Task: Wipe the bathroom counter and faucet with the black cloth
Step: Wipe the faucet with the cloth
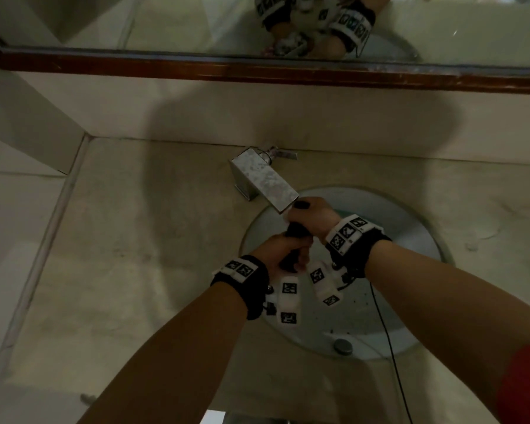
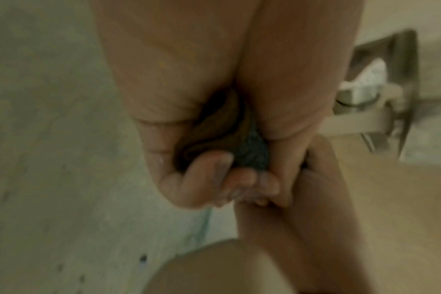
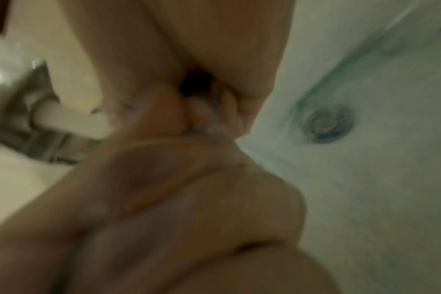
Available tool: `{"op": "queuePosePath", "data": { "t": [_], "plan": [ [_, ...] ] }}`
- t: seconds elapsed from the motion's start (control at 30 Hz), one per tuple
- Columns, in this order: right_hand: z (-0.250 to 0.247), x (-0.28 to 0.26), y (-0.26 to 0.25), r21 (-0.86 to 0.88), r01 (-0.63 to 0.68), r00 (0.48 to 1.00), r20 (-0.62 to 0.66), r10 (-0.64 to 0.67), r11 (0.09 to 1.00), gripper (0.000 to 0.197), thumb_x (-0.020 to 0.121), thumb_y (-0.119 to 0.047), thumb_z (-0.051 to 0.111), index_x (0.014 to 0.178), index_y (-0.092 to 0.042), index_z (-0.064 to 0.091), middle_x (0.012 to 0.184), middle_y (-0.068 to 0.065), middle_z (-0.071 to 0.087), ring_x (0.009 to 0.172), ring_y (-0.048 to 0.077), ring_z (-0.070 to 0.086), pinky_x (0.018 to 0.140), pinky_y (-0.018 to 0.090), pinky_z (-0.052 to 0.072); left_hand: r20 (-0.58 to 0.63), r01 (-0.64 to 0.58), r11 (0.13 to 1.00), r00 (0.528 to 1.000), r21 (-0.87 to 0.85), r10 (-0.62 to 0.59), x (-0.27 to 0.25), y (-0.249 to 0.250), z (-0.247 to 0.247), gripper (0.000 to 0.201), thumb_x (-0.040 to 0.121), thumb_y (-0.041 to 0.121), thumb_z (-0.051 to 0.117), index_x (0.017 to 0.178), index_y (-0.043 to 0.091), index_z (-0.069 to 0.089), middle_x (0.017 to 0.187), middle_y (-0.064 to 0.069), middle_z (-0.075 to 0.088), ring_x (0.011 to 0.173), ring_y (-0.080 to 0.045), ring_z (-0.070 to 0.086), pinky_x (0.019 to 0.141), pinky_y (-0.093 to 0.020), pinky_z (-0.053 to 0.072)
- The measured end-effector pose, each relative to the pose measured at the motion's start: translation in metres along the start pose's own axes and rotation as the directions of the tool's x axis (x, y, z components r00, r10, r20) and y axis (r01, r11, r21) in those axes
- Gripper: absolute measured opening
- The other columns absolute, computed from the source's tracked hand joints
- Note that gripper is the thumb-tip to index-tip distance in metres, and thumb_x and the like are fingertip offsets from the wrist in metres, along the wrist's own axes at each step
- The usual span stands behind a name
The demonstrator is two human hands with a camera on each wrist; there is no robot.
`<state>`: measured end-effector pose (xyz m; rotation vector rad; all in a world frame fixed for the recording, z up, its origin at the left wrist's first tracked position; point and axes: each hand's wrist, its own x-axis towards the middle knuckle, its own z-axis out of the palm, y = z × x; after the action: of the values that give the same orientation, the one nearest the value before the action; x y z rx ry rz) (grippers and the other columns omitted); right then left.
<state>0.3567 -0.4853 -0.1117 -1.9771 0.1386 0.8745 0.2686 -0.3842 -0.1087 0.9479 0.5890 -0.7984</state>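
Both hands grip the black cloth [image 1: 295, 232], rolled into a tight twist, over the sink basin [image 1: 410, 240] just in front of the faucet spout. My left hand [image 1: 285, 250] curls round its lower end and my right hand [image 1: 311, 217] round its upper end, beside the tip of the boxy metal faucet [image 1: 265, 179]. In the left wrist view the cloth [image 2: 252, 149] shows dark inside my curled left fingers [image 2: 209, 169]. The right wrist view is blurred; a dark bit of cloth [image 3: 195, 83] peeks from my right fist. The beige counter [image 1: 135, 224] surrounds the basin.
A wood-framed mirror [image 1: 257, 65] runs along the back wall above the counter. The drain plug [image 1: 342, 346] sits at the near side of the basin, with dark specks around it. A thin black cable [image 1: 389, 338] hangs from my right wrist across the basin.
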Motion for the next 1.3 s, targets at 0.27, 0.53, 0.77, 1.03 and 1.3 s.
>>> {"op": "queuePosePath", "data": {
  "t": [0.27, 0.53, 0.77, 1.03, 1.3],
  "plan": [
    [-0.011, -0.008, 0.015, 0.464, -0.157, 0.965, 0.262, 0.035, 0.872, 0.014, 0.097, -0.015, 0.057, 0.099, -0.004, 0.066, 0.095, 0.014, 0.067, 0.087, 0.027, 0.064, 0.076, 0.037, 0.054, -0.054, 0.076, 0.996, 0.996, -0.038, -0.078, -0.005, 0.009, -0.013, 0.009, 0.096, 0.013, 0.055, 0.102, 0.007, 0.058, 0.071, -0.007, 0.055, 0.071, -0.024, 0.064, 0.069, -0.040, 0.059],
    [-0.033, -0.009, 0.001, 0.260, -0.283, 0.940, 0.265, 0.214, 0.923, 0.025, 0.102, -0.026, 0.050, 0.123, -0.012, 0.055, 0.104, 0.012, 0.062, 0.069, 0.026, 0.067, 0.054, 0.029, 0.051, -0.316, -0.050, 0.812, 0.906, 0.582, 0.282, 0.010, 0.032, -0.019, 0.021, 0.074, 0.013, 0.082, 0.090, 0.012, 0.068, 0.082, -0.011, 0.067, 0.074, -0.026, 0.066, 0.076, -0.043, 0.059],
    [-0.038, -0.003, 0.005, 0.480, -0.210, 0.977, 0.083, 0.194, 0.852, 0.032, 0.097, 0.011, 0.044, 0.119, -0.010, 0.051, 0.098, 0.023, 0.058, 0.066, 0.029, 0.060, 0.042, 0.025, 0.049, -0.264, -0.056, 0.800, 0.928, 0.598, 0.262, 0.016, 0.029, -0.024, 0.039, 0.061, 0.031, 0.086, 0.091, 0.011, 0.073, 0.081, -0.010, 0.074, 0.077, -0.026, 0.072, 0.074, -0.048, 0.060],
    [-0.027, -0.007, 0.005, 0.713, -0.397, 0.917, 0.283, 0.281, 0.578, 0.022, 0.099, -0.023, 0.054, 0.095, -0.002, 0.055, 0.119, 0.024, 0.055, 0.101, 0.036, 0.060, 0.081, 0.045, 0.056, -0.315, -0.003, 0.876, 0.933, 0.482, 0.177, 0.003, 0.032, -0.020, 0.034, 0.086, 0.034, 0.071, 0.111, 0.013, 0.060, 0.082, -0.008, 0.061, 0.069, -0.023, 0.062, 0.070, -0.043, 0.059],
    [0.006, 0.000, 0.009, 0.592, -0.386, 0.922, 0.229, 0.311, 0.708, 0.018, 0.099, -0.029, 0.057, 0.105, -0.013, 0.058, 0.104, 0.006, 0.061, 0.086, 0.018, 0.065, 0.061, 0.027, 0.057, -0.151, -0.037, 0.341, 0.847, 0.939, 0.509, -0.012, 0.023, -0.047, 0.049, 0.088, 0.028, 0.068, 0.133, 0.017, 0.054, 0.125, -0.009, 0.061, 0.112, -0.027, 0.058, 0.095, -0.036, 0.046]
  ]
}}
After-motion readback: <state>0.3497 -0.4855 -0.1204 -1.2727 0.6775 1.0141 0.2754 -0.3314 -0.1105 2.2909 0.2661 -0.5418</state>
